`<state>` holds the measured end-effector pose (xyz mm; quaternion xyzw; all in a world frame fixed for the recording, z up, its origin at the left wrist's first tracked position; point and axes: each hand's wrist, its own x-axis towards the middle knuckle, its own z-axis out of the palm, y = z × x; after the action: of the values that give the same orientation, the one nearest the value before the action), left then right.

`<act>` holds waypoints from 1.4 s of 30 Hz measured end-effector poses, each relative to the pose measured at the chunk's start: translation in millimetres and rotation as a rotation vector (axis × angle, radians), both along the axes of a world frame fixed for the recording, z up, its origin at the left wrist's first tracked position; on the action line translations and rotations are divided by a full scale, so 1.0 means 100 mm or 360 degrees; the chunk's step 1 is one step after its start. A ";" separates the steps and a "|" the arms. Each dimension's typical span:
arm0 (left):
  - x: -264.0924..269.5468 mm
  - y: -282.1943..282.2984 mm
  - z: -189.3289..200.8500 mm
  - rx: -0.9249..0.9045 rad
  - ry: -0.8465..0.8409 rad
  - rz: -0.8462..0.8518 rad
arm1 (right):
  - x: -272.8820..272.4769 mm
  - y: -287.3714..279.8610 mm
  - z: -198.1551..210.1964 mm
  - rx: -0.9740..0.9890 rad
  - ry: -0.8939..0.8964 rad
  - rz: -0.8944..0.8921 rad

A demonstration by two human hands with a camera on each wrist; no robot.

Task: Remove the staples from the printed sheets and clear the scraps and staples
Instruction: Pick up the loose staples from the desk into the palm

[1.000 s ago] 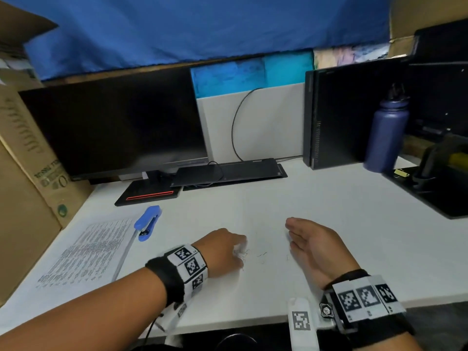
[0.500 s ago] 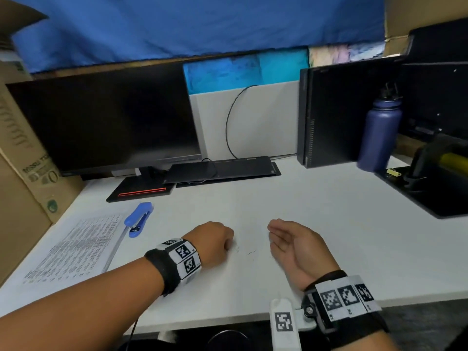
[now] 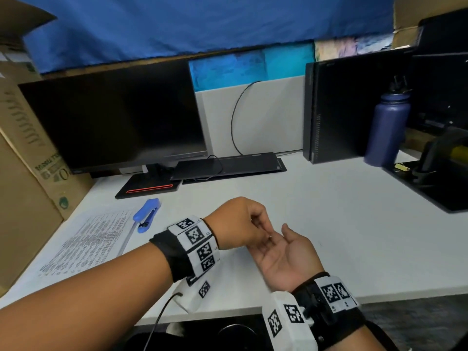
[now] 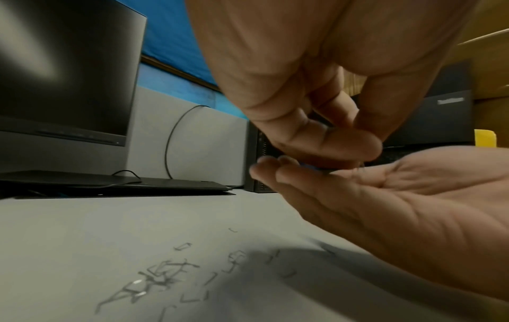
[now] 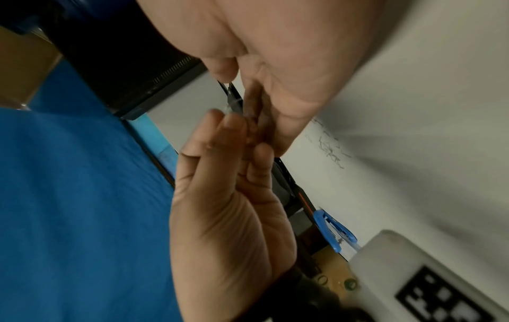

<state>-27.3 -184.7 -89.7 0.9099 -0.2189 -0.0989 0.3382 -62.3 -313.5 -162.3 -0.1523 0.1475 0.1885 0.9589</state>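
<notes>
My right hand (image 3: pixel 283 252) is held palm up and open just above the white table (image 3: pixel 329 224). My left hand (image 3: pixel 260 226) hovers over its fingers, thumb and fingertips pinched together on small staples; a tiny metal bit (image 3: pixel 270 236) shows at the right palm. In the left wrist view the pinch (image 4: pixel 333 156) sits right above the open palm (image 4: pixel 399 196). Several loose bent staples (image 4: pixel 165 276) lie on the table below, also in the right wrist view as staples (image 5: pixel 329 150). The printed sheets (image 3: pixel 86 244) lie at the left with a blue staple tool (image 3: pixel 147 214) by their corner.
A dark monitor (image 3: pixel 114 117) and a flat black device (image 3: pixel 228 165) stand at the back. A black computer case (image 3: pixel 336 110), a purple bottle (image 3: pixel 387 130) and a black tray (image 3: pixel 430 188) are at the right. A cardboard box (image 3: pixel 22 173) borders the left side.
My left hand rose from the table, where it was fisted beside the staples, and moved over the right hand. The right hand turned palm up and slid in under it.
</notes>
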 end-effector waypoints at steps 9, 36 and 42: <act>-0.01 -0.08 0.01 -0.0027 0.0110 -0.0045 | 0.00 0.02 -0.01 0.0035 0.0005 -0.0100; 0.59 0.46 -0.45 0.1006 -0.0155 0.0227 | 0.14 -0.39 0.08 -0.0155 0.0035 -0.0291; 0.39 0.53 -0.73 0.1227 -0.0313 -0.0173 | 0.15 -0.36 0.06 -0.0133 0.0026 -0.0256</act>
<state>11.6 -131.7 -162.4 0.9623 -0.2449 -0.1039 -0.0564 -47.5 -349.2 -156.1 -0.1781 0.1749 0.1059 0.9625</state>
